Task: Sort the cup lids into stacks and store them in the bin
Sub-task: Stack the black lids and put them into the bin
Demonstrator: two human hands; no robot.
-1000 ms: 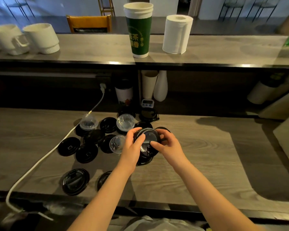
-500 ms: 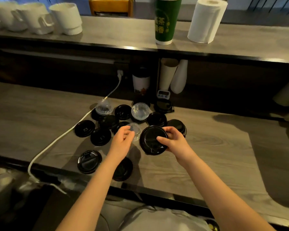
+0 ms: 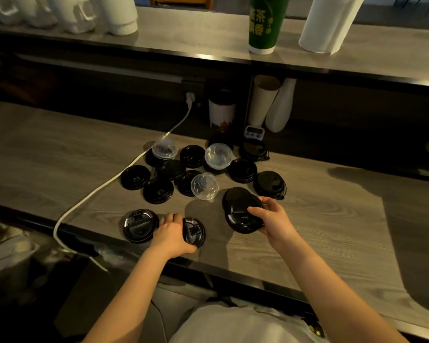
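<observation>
Head view, lower centre: right hand [image 3: 274,220] grips a black lid stack [image 3: 242,210]; left hand [image 3: 172,233] clasps a black lid [image 3: 195,231] on the table [image 3: 320,226].

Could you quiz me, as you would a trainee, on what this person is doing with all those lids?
1. True or false: the right hand holds a stack of black lids.
2. How many clear dome lids lie on the counter?
3. What is the left hand touching: A) the white cable, B) a black lid near the counter's front edge, C) the green cup?

Key: 1 true; 2 three; 3 B.
</observation>
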